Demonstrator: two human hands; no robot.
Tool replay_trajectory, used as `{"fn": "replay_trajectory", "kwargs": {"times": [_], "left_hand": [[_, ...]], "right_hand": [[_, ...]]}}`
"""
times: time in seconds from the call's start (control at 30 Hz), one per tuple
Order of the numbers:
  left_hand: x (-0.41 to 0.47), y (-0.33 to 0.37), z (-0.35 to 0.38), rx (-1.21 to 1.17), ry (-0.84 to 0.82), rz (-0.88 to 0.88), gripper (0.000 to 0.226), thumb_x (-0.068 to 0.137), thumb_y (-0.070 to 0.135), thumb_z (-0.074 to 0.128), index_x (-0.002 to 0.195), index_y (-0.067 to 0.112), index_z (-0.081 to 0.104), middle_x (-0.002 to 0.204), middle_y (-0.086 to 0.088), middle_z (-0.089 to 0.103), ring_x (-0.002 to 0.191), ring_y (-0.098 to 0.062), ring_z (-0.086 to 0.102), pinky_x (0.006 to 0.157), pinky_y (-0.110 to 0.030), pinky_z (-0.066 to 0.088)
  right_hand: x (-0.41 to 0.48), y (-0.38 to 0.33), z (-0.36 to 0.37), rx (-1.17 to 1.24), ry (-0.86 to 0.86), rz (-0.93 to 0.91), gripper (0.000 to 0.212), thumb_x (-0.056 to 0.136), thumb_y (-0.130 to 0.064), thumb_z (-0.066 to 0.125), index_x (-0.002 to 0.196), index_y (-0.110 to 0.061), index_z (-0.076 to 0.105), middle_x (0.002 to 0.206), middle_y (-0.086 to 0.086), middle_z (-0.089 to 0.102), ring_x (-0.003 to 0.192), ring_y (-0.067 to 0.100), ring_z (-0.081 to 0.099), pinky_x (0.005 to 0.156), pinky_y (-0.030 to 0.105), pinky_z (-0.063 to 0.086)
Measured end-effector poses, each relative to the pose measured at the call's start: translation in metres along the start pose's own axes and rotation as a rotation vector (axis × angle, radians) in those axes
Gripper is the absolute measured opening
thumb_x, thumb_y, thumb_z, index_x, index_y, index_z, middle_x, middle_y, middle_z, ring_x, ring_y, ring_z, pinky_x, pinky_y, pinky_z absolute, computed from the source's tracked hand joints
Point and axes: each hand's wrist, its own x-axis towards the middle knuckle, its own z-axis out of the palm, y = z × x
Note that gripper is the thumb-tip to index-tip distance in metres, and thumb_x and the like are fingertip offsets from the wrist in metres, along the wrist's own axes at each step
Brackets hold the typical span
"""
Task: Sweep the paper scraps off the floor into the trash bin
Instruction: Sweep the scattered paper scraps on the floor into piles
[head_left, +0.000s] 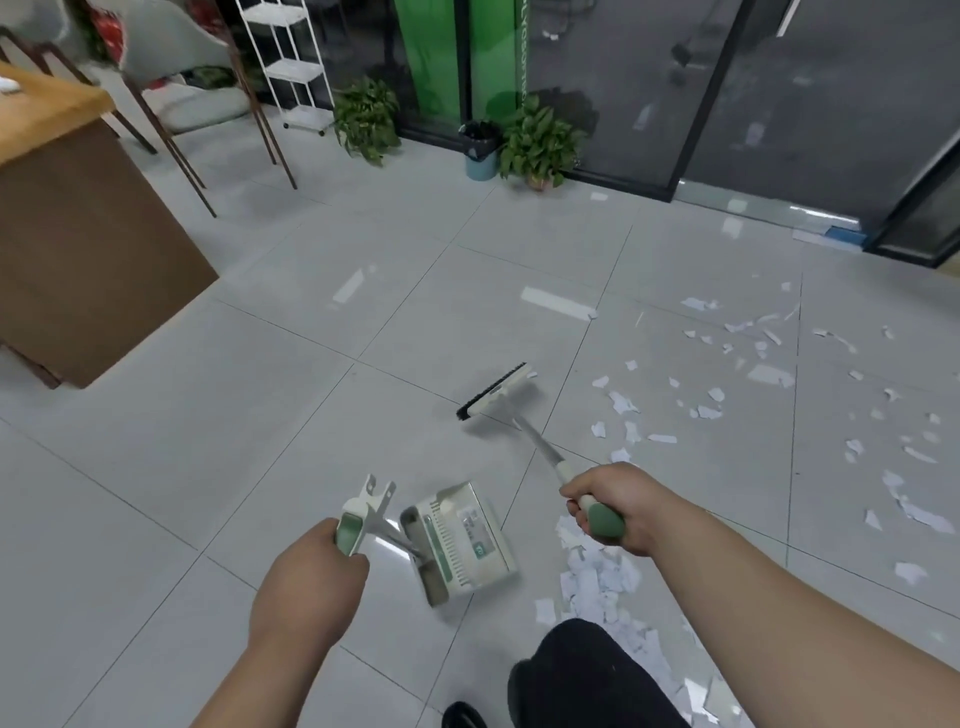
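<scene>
A: Paper scraps (769, 374) all over the right side of the floor (260, 415). Loose ones are strewn far out, and there's a denser heap (597, 577) close in, just beside the person's dark trouser leg (582, 670).

B: None in the dustpan (462, 540) that I can make out. It sits tilted just left of that heap, and the blur makes its mouth hard to read.

A: Hands well apart, both busy. The left hand (306, 582) is wrapped round the green grip of the dustpan's handle. The right hand (618, 506) is clamped on the green grip of the broom (498, 391).

B: The broom's head is out ahead, on the clean side of the mess. Whether the bristles touch the tile, I can't tell.

A: So the step in hand, I'd say, is gathering. Swing that head out past the far scraps and draw them back toward the heap in short, low strokes. Paper this light will likely flutter if it's flicked.

B: Agreed. Then lay the pan's lip flat on the tile facing the heap, and hold it firm so slips don't slide underneath.

A: And the trash bin (480, 150)?

B: Well off by the glass wall, tucked between two potted plants (540, 140). It's a long carry, so keep the pan level and don't overfill. Two trips beat a spill.
</scene>
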Motion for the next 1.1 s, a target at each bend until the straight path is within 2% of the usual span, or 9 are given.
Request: {"fn": "replay_trajectory", "kwargs": {"times": [0.23, 0.43, 0.53, 0.67, 0.9, 1.1], "left_hand": [[0.084, 0.023, -0.019, 0.043, 0.024, -0.028, 0.006, 0.084, 0.014, 0.051, 0.078, 0.014, 0.052, 0.068, -0.006, 0.061, 0.066, -0.027, 0.059, 0.058, -0.031, 0.04], [0.176, 0.081, -0.023, 0.118, 0.021, -0.031, 0.006, 0.081, 0.013, 0.051, 0.075, 0.014, 0.051, 0.064, -0.006, 0.06, 0.061, -0.027, 0.055, 0.055, -0.03, 0.037], [0.217, 0.117, -0.021, 0.156, -0.023, -0.037, 0.005, 0.08, 0.014, 0.05, 0.075, 0.016, 0.052, 0.062, -0.005, 0.059, 0.058, -0.025, 0.053, 0.055, -0.029, 0.038], [0.257, 0.166, -0.021, 0.172, -0.058, -0.015, 0.007, 0.081, 0.014, 0.05, 0.079, 0.016, 0.056, 0.066, -0.005, 0.062, 0.061, -0.025, 0.057, 0.056, -0.03, 0.041], [0.308, 0.258, -0.015, 0.28, -0.142, 0.142, 0.007, 0.084, 0.015, 0.05, 0.081, 0.019, 0.055, 0.072, -0.003, 0.064, 0.065, -0.022, 0.06, 0.055, -0.026, 0.041], [0.325, 0.325, 0.008, 0.364, -0.167, 0.298, 0.008, 0.087, 0.013, 0.051, 0.083, 0.02, 0.054, 0.076, -0.003, 0.063, 0.067, -0.021, 0.058, 0.056, -0.027, 0.041]], "right_hand": [[0.059, -0.051, 0.025, -0.115, 0.047, -0.019, 0.005, 0.088, 0.002, 0.061, 0.085, -0.001, 0.059, 0.068, 0.015, 0.056, 0.045, 0.022, 0.052, 0.044, 0.023, 0.047], [0.145, -0.129, 0.025, -0.123, -0.009, 0.024, 0.007, 0.089, -0.006, 0.064, 0.095, -0.006, 0.06, 0.072, 0.011, 0.059, 0.05, 0.021, 0.056, 0.048, 0.022, 0.047], [0.167, -0.161, 0.009, -0.119, -0.026, 0.162, 0.017, 0.09, -0.014, 0.067, 0.104, -0.01, 0.061, 0.068, 0.006, 0.064, 0.051, 0.018, 0.058, 0.053, 0.023, 0.046], [0.165, -0.184, -0.033, -0.072, 0.004, 0.303, 0.023, 0.088, -0.017, 0.072, 0.108, -0.012, 0.062, 0.067, 0.005, 0.069, 0.055, 0.019, 0.06, 0.058, 0.025, 0.046], [0.145, -0.178, -0.081, -0.004, 0.116, 0.349, 0.023, 0.085, -0.011, 0.073, 0.106, -0.006, 0.065, 0.084, 0.014, 0.07, 0.062, 0.025, 0.062, 0.066, 0.032, 0.052], [0.126, -0.181, -0.107, 0.12, 0.181, 0.375, 0.012, 0.09, -0.009, 0.069, 0.099, -0.008, 0.062, 0.082, 0.012, 0.065, 0.058, 0.022, 0.056, 0.057, 0.028, 0.046]]}}
